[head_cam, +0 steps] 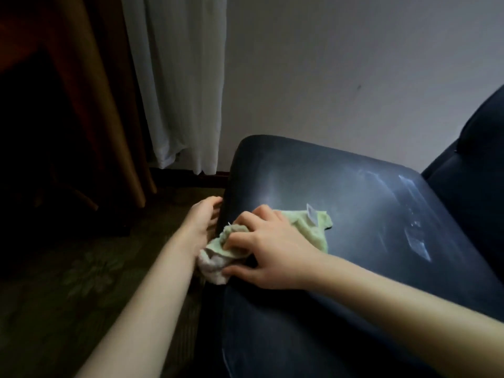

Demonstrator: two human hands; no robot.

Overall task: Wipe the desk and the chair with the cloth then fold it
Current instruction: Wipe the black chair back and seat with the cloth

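Where right hand clamps down, green cloth lies bunched on dark chair seat, close to seat's left edge; fingers curled round its folds. White tag beyond knuckles; pale corner spills over edge under thumb. Left hand just beside grip, fingers straight against seat's side, holding nothing. Farther out: carpet, white curtain, wall.

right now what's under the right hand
The green cloth, bunched on the dark chair seat, with its far end and white tag sticking out past the right hand. The cloth and seat directly under the palm are covered.
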